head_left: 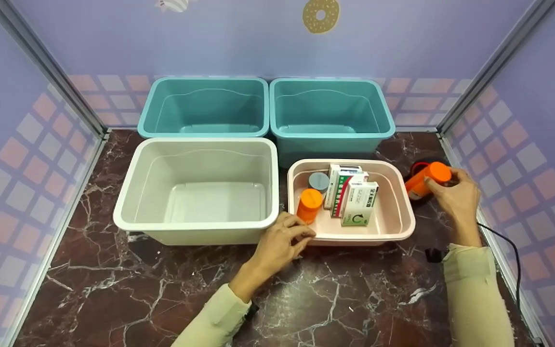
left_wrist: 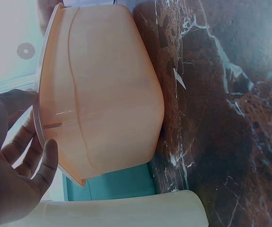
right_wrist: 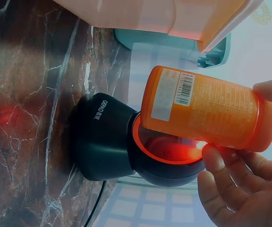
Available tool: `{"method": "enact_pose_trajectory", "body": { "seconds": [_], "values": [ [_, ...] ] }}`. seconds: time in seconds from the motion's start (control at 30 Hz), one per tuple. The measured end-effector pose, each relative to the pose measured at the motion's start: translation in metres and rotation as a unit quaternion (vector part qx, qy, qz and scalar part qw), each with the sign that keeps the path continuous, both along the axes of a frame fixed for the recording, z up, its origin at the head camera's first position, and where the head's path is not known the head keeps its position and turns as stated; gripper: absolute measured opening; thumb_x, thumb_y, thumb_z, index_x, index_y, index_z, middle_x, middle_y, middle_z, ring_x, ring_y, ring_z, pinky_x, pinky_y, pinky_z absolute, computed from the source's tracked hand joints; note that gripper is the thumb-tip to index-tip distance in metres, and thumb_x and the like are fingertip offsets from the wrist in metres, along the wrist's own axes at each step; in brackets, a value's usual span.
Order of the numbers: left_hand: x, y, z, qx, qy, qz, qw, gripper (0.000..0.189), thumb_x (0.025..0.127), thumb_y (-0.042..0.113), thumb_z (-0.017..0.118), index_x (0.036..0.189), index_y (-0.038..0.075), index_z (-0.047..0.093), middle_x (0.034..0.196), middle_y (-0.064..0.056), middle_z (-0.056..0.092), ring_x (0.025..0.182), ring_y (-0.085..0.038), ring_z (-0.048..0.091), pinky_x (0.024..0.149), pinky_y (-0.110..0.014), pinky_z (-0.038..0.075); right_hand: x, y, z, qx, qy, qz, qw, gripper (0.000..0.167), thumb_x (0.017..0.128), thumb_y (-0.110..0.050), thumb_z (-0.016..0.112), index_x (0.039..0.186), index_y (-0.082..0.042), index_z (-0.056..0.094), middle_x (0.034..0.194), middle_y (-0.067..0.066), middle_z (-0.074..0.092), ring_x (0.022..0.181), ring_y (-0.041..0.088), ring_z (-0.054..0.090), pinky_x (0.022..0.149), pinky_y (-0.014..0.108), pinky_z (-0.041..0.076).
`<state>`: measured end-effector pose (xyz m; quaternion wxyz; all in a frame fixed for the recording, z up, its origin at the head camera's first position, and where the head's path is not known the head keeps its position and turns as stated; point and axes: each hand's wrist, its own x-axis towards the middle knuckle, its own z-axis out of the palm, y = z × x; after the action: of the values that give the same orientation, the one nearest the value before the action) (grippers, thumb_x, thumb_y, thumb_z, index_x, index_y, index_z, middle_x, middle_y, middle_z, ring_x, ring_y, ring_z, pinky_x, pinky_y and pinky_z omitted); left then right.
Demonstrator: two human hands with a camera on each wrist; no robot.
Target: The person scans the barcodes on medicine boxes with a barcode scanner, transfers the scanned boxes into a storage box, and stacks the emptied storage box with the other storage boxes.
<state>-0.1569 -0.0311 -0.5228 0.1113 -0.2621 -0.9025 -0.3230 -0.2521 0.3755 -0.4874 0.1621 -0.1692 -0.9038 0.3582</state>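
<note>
My right hand (head_left: pixel 459 196) grips an orange pill bottle (head_left: pixel 419 185) by its cap end, tilted, just right of the pink bin (head_left: pixel 398 231). In the right wrist view, the bottle's printed barcode (right_wrist: pixel 184 89) faces the camera, and its body overlaps the red-lit window of a black barcode scanner (right_wrist: pixel 109 137). At the pink bin's front left corner, my left hand (head_left: pixel 280 241) holds the rim, its fingers on both sides of the edge. Inside the bin stand another orange bottle (head_left: pixel 309 206), a grey-capped container (head_left: pixel 319 182) and several medicine boxes (head_left: pixel 359 202).
Left of the pink bin stands a large white bin (head_left: pixel 195 226). Two teal bins, one at back left (head_left: pixel 203 132) and one at back right (head_left: pixel 333 140), line the rear wall. The scanner's black cable (head_left: pixel 511 241) runs along the right wall over the dark marbled table (head_left: pixel 330 308).
</note>
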Motion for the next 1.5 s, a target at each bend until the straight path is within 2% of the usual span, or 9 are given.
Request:
{"method": "enact_pose_trajectory", "body": {
  "seconds": [0.2, 0.3, 0.43, 0.7, 0.83, 1.07, 1.17, 1.33, 1.5],
  "values": [
    [0.0001, -0.0001, -0.0006, 0.002, -0.002, -0.001, 1.0000, 0.015, 0.085, 0.020, 0.078, 0.100, 0.021, 0.078, 0.105, 0.003, 0.068, 0.106, -0.016, 0.056, 0.095, -0.030, 0.053, -0.0013, -0.0019, 0.0020, -0.011, -0.032, 0.024, 0.9991, 0.062, 0.085, -0.035, 0.071, 0.137, -0.005, 0.056, 0.131, 0.020, 0.060, 0.117, 0.034, 0.054, 0.095, 0.036, 0.040],
    [0.0003, -0.0002, -0.0004, 0.003, -0.002, -0.001, 1.0000, 0.015, 0.086, 0.020, 0.077, 0.100, 0.020, 0.078, 0.105, 0.003, 0.068, 0.106, -0.016, 0.056, 0.095, -0.031, 0.053, -0.0021, -0.0019, 0.0029, -0.013, -0.041, 0.035, 0.9985, 0.062, 0.085, -0.032, 0.069, 0.139, -0.005, 0.054, 0.133, 0.020, 0.058, 0.118, 0.035, 0.052, 0.097, 0.039, 0.040],
    [0.0002, -0.0003, 0.0000, 0.005, 0.002, -0.002, 1.0000, 0.013, 0.086, 0.021, 0.077, 0.099, 0.021, 0.078, 0.103, 0.004, 0.068, 0.106, -0.016, 0.057, 0.095, -0.031, 0.053, -0.0025, -0.0013, 0.0033, 0.002, -0.023, 0.047, 0.9986, 0.061, 0.083, -0.026, 0.071, 0.137, -0.002, 0.055, 0.133, 0.024, 0.060, 0.120, 0.039, 0.054, 0.101, 0.047, 0.040],
    [-0.0008, -0.0003, -0.0006, 0.006, 0.009, -0.002, 0.9999, 0.011, 0.087, 0.022, 0.077, 0.098, 0.021, 0.079, 0.102, 0.004, 0.069, 0.105, -0.016, 0.057, 0.095, -0.030, 0.052, -0.0038, -0.0008, 0.0025, 0.016, -0.009, 0.055, 0.9983, 0.060, 0.082, -0.024, 0.072, 0.136, -0.001, 0.057, 0.131, 0.025, 0.062, 0.120, 0.039, 0.056, 0.102, 0.047, 0.040],
    [-0.0013, 0.0001, -0.0009, 0.004, 0.011, -0.003, 0.9999, 0.012, 0.087, 0.022, 0.077, 0.098, 0.021, 0.079, 0.103, 0.004, 0.069, 0.105, -0.016, 0.057, 0.095, -0.030, 0.052, -0.0032, -0.0005, 0.0033, 0.009, -0.013, 0.041, 0.9990, 0.062, 0.083, -0.029, 0.072, 0.136, -0.002, 0.056, 0.131, 0.024, 0.062, 0.120, 0.038, 0.056, 0.101, 0.045, 0.041],
    [-0.0015, 0.0002, -0.0004, 0.002, 0.006, -0.005, 1.0000, 0.014, 0.086, 0.021, 0.077, 0.100, 0.021, 0.078, 0.105, 0.004, 0.069, 0.107, -0.016, 0.057, 0.097, -0.031, 0.053, -0.0015, -0.0005, 0.0038, -0.012, -0.022, 0.003, 0.9997, 0.062, 0.084, -0.039, 0.071, 0.134, -0.005, 0.058, 0.125, 0.018, 0.063, 0.111, 0.030, 0.056, 0.089, 0.028, 0.040],
    [-0.0016, -0.0001, -0.0001, 0.003, 0.006, -0.005, 1.0000, 0.014, 0.086, 0.020, 0.077, 0.100, 0.021, 0.078, 0.105, 0.004, 0.068, 0.107, -0.016, 0.057, 0.097, -0.031, 0.052, -0.0010, 0.0000, 0.0035, -0.009, -0.022, -0.007, 0.9997, 0.062, 0.083, -0.041, 0.071, 0.134, -0.006, 0.059, 0.125, 0.018, 0.064, 0.111, 0.031, 0.056, 0.091, 0.032, 0.041],
    [-0.0008, -0.0006, 0.0000, 0.005, 0.003, -0.005, 1.0000, 0.014, 0.085, 0.020, 0.078, 0.100, 0.021, 0.078, 0.105, 0.003, 0.068, 0.107, -0.016, 0.057, 0.097, -0.031, 0.053, 0.0001, 0.0017, 0.0026, 0.005, -0.017, -0.020, 0.9996, 0.064, 0.081, -0.042, 0.072, 0.132, -0.004, 0.062, 0.127, 0.023, 0.065, 0.116, 0.039, 0.057, 0.100, 0.047, 0.042],
    [-0.0002, -0.0009, -0.0007, 0.005, 0.005, -0.005, 1.0000, 0.012, 0.087, 0.021, 0.077, 0.099, 0.020, 0.078, 0.103, 0.004, 0.068, 0.106, -0.016, 0.056, 0.095, -0.030, 0.053, 0.0021, 0.0029, 0.0012, 0.015, -0.010, -0.034, 0.9993, 0.062, 0.080, -0.045, 0.072, 0.126, -0.004, 0.065, 0.123, 0.024, 0.067, 0.115, 0.042, 0.059, 0.100, 0.050, 0.042]
  ]
}}
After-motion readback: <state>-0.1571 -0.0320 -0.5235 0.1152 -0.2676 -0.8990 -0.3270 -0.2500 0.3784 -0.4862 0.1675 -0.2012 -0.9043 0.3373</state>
